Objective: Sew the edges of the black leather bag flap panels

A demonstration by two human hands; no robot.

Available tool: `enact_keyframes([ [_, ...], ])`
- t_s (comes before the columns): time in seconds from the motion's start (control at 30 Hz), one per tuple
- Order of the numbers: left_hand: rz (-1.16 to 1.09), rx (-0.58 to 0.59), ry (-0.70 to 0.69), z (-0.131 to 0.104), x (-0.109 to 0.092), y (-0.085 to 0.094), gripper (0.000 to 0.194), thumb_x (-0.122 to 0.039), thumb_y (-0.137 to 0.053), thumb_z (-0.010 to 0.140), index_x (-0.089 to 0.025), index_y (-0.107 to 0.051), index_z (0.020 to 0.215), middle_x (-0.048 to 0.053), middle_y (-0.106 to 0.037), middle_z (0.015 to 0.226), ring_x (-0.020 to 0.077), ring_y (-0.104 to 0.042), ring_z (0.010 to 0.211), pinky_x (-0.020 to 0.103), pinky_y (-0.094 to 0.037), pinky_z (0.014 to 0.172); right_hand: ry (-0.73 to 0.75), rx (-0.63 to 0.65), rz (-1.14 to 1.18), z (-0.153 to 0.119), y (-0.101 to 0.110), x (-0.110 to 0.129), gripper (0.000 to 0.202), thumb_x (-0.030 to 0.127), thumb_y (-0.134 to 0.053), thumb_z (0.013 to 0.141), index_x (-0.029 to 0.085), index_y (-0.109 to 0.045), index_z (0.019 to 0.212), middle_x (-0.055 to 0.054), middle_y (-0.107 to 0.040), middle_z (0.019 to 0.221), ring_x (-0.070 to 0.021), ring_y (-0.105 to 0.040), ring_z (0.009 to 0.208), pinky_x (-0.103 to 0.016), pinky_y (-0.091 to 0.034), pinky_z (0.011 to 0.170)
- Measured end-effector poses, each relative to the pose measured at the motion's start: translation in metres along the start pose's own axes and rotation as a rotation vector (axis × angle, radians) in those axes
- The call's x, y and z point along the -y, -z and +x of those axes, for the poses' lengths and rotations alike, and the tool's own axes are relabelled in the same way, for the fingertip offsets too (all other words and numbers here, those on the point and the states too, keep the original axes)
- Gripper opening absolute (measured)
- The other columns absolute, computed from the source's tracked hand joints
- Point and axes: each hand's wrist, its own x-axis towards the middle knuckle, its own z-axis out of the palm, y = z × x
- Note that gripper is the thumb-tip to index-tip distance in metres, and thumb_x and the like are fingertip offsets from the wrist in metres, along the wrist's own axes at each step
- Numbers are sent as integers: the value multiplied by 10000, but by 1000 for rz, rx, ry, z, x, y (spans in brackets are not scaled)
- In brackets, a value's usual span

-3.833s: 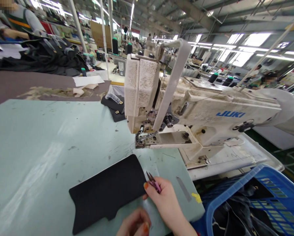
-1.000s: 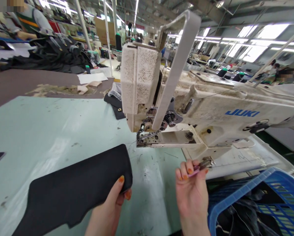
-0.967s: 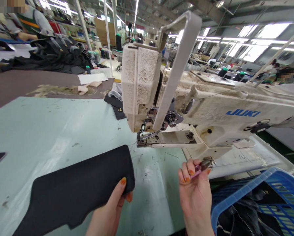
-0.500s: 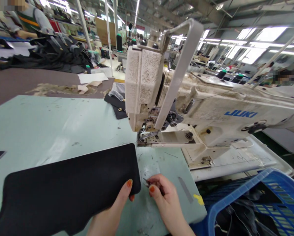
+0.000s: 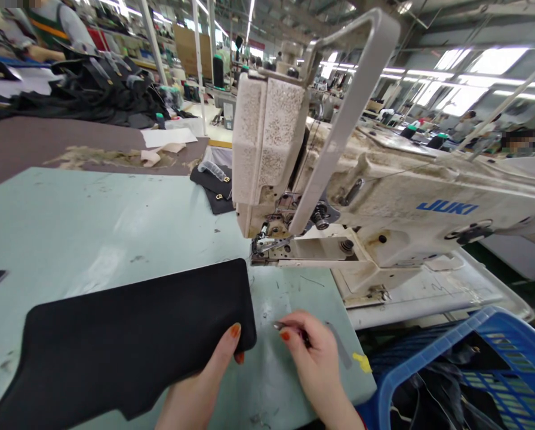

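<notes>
A flat black panel (image 5: 133,334) with rounded corners and a notched lower edge lies slanted over the pale green tabletop. My left hand (image 5: 205,370) grips its right end, thumb on top and fingers underneath. To the right of the panel, apart from it, my right hand (image 5: 314,358) is closed around small thread snips (image 5: 278,326); only their metal tips and a bit of the dark body show. Beyond both hands stands a worn white sewing machine (image 5: 267,143) marked JUKI, its needle area just past the panel's upper right corner.
A blue plastic basket (image 5: 388,382) with black pieces stands low at right. Black pieces with gold buckles (image 5: 218,191) lie left of the machine. A black heap (image 5: 110,95) and a person (image 5: 65,30) are at the far left. Yellow tape (image 5: 362,362) marks the table edge.
My right hand has moved a little to the right, away from the panel, and the snips' tips now look closer together. My left hand keeps its hold; the panel has shifted slightly.
</notes>
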Motion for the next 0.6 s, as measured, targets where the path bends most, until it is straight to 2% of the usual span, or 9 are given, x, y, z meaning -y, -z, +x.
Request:
enact_keyframes([
  [0.1,-81,64,59,4,-2,0,224,-451,-826,627,-258,-716,597,49,-775,833,350,-702,1003,440,-561,961,-132,-72,-99,-1,3,-22,364,429,-509,970,104,-657,900,-27,-609,756,-63,-563,656,-126,-418,597],
  [0.2,-220,174,126,8,-5,-1,335,-501,-804,642,-247,-644,494,29,-717,657,277,-710,733,373,-622,752,-199,-15,-301,-4,4,-49,336,406,-507,970,106,-656,964,-37,-620,821,-84,-582,711,-151,-417,631],
  [0.27,-320,201,188,9,-8,-3,291,-491,-812,636,-238,-680,580,4,-674,596,223,-647,566,336,-600,563,-175,20,-451,-6,2,-62,328,387,-480,990,110,-655,1002,-50,-626,884,-95,-587,744,-168,-410,649],
  [0.37,-468,197,281,7,-11,-5,258,-404,-851,611,-236,-703,738,-13,-697,674,204,-643,568,304,-565,502,-24,1,-633,-8,-2,-71,362,387,-425,1019,115,-664,1006,-80,-619,949,-132,-579,830,-216,-427,723],
  [0.47,-534,238,331,4,-9,-3,270,-386,-846,632,-211,-691,767,0,-712,733,195,-649,584,291,-551,501,156,-82,-682,-4,-6,-65,314,336,-428,1015,144,-677,1030,-86,-606,1082,-180,-551,999,-297,-443,863],
  [0.53,-578,309,369,3,-7,1,269,-406,-825,663,-193,-683,747,6,-685,679,171,-607,530,278,-517,465,226,-81,-552,2,-8,-49,248,243,-441,1003,160,-652,1103,-64,-586,1169,-156,-536,1089,-292,-449,935],
  [0.6,-585,395,382,2,-8,5,300,-446,-792,701,-186,-649,660,0,-622,577,148,-554,479,265,-488,446,291,-20,-371,11,-8,-26,271,153,-443,985,160,-596,1208,-55,-554,1248,-110,-515,1175,-244,-447,1005],
])
